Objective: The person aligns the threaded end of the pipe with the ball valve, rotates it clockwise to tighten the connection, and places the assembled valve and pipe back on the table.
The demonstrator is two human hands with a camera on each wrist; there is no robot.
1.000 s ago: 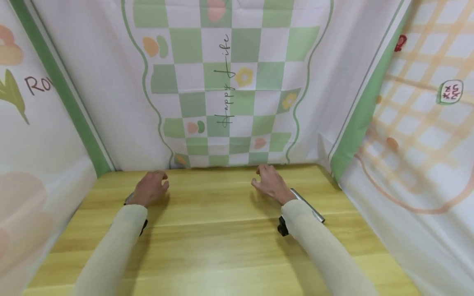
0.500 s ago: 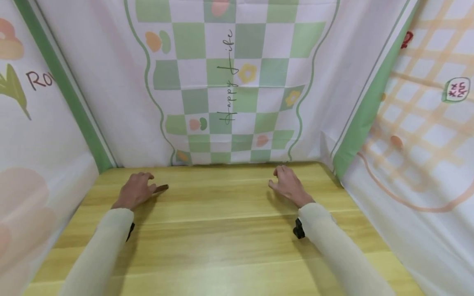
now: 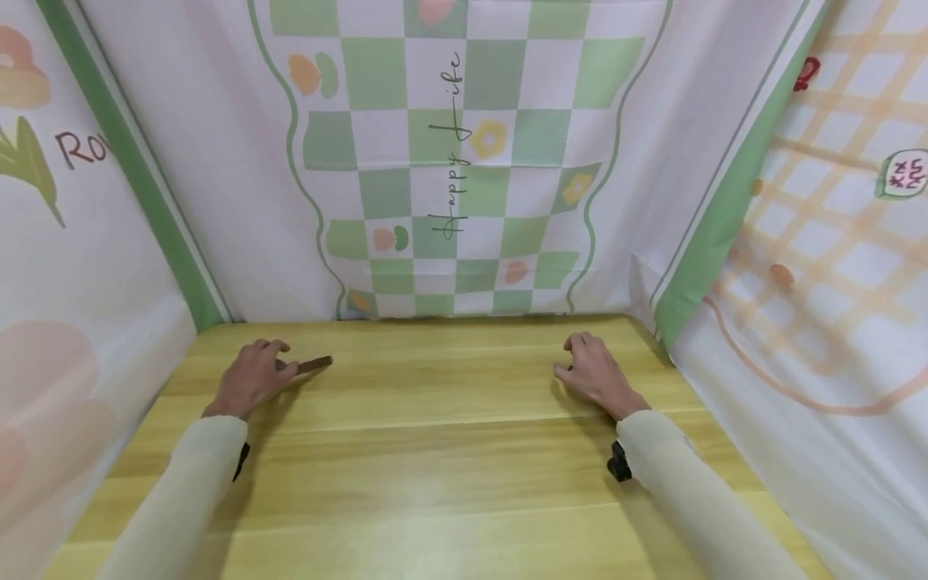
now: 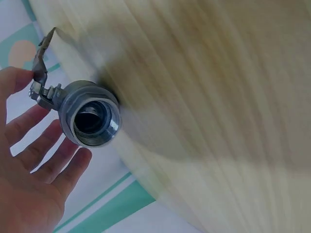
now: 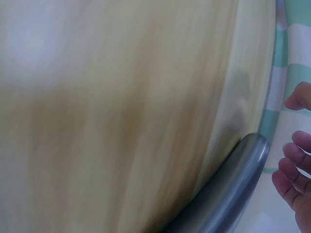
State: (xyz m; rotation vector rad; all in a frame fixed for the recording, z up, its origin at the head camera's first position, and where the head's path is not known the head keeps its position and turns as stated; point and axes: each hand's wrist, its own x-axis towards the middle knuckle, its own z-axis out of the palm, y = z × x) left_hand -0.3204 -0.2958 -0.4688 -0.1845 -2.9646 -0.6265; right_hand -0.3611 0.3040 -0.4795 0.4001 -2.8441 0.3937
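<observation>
My left hand [image 3: 252,372] is over the far left of the table, its fingers loosely bent. Beside it lies a metal ball valve [image 4: 82,92]; its brown lever handle [image 3: 314,365] points right, past the thumb. In the left wrist view the valve's threaded opening faces the camera, and the thumb overlaps the lever; whether they touch I cannot tell. My right hand [image 3: 594,370] hovers at the far right, fingers loosely curled, with nothing in them. A smooth metal tube [image 5: 228,184] lies close by in the right wrist view; in the head view the hand and arm hide nearly all of it.
The wooden table [image 3: 435,451] spans the space below both hands. A green-and-white checked cloth [image 3: 435,185] hangs along its back edge. More printed cloth walls, a left cloth [image 3: 94,282] and a right cloth [image 3: 812,322], close in the sides. Black straps or mounts [image 3: 619,461] sit at the wrists.
Both hands have moved outward, the left to the left and the right to the right. The valve's lever has come into view; the tube, visible earlier beside the right wrist, is now mostly covered.
</observation>
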